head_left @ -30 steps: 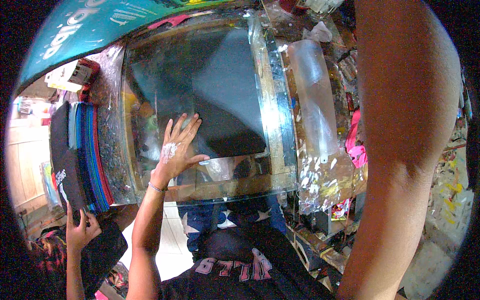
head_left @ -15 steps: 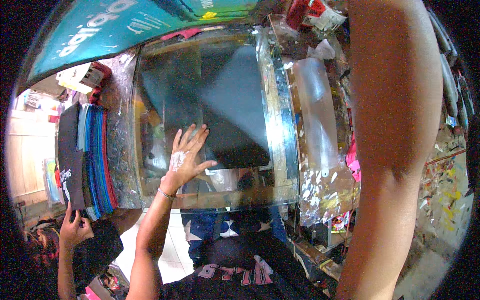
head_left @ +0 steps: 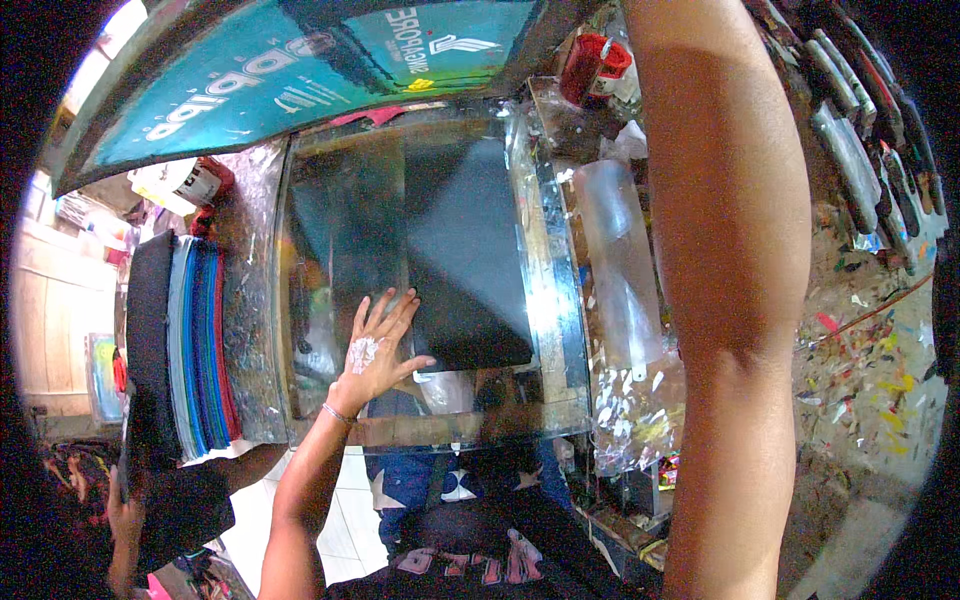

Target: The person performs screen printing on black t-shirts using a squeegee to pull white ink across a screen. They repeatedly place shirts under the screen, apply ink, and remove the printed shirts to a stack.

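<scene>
Over on the left, that fabric stack (head_left: 205, 340) could topple if bumped. The left hand (head_left: 382, 350) lies flat, fingers slightly spread, by the black sheet (head_left: 470, 270) on the glass table (head_left: 450, 432) — a slip might skew it. The right arm (head_left: 735, 270) reaches out of view — its fingers I can't tell.

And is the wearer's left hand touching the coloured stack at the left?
Apart: the head view shows a strip of dark tabletop plainly between the left hand and the coloured stack.
</scene>
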A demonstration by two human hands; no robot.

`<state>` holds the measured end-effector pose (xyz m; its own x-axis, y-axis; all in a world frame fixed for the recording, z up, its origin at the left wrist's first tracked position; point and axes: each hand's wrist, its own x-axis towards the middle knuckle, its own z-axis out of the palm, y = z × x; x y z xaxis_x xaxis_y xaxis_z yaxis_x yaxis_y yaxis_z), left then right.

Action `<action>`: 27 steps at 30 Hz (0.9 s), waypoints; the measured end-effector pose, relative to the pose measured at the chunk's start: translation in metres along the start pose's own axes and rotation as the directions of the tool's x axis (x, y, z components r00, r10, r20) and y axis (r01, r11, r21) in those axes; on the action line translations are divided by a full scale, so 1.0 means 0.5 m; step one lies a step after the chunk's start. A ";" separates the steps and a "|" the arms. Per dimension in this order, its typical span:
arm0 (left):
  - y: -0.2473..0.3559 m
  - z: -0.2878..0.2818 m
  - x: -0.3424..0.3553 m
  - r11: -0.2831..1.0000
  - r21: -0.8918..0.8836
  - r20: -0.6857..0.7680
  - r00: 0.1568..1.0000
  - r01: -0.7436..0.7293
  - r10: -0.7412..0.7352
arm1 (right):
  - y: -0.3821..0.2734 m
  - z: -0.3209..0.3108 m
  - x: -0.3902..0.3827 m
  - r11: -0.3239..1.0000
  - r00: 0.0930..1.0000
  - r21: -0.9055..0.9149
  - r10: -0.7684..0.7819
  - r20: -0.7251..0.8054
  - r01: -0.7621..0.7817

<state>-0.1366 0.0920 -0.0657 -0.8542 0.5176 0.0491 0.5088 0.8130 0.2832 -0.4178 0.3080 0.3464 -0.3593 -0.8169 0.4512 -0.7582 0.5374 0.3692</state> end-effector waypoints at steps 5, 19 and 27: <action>0.009 -0.006 0.001 1.000 0.004 0.007 1.000 0.005 -0.005 | -0.024 -0.009 -0.024 0.996 0.993 0.022 0.086 0.075 -0.088; 0.052 -0.208 0.041 0.997 -0.074 -0.569 0.822 -0.024 -0.022 | -0.168 -0.096 -0.109 0.827 0.851 0.222 0.524 0.029 -0.517; 0.064 -0.497 -0.014 0.966 0.239 -0.342 0.940 0.104 -0.017 | -0.426 -0.024 -0.314 0.849 0.839 0.045 0.511 0.186 -0.527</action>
<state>-0.1407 0.0480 0.1808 -0.8478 0.3814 0.3684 0.4277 0.9025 0.0500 -0.1933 0.3244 0.2064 -0.7903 -0.4500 0.4159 -0.4787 0.8771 0.0394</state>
